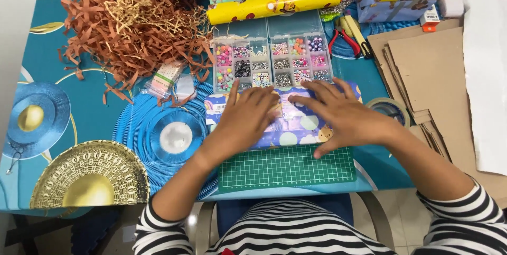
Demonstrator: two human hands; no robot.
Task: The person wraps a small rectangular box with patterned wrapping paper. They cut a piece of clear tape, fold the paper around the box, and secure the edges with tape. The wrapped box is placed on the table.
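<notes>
Near the middle of the worktop point(100, 112), both hands lie flat, fingers spread, on a small parcel wrapped in pastel cloud-print paper point(296, 128). The left hand point(248, 117) covers its 9 o'clock half and the right hand point(343, 115) its 3 o'clock half; neither grips anything, they only press down. The parcel sits on the far edge of a green cutting mat point(288, 168), with its far side just beside an open clear bead organizer point(274, 65) at 12 o'clock

At 11 o'clock is a heap of brown shredded paper point(127, 22); beyond the organizer lie rolls of gift wrap point(274, 5). A tape roll point(390, 109) sits near the right wrist at 3 o'clock, with red-handled pliers point(343, 41) and brown card sheets point(428, 70) further off

My guess is that the wrap could spring open or crease if the pressure is uneven or a palm lifts. A forward push may nudge the parcel into the organizer and spill beads, since its lid stands open
</notes>
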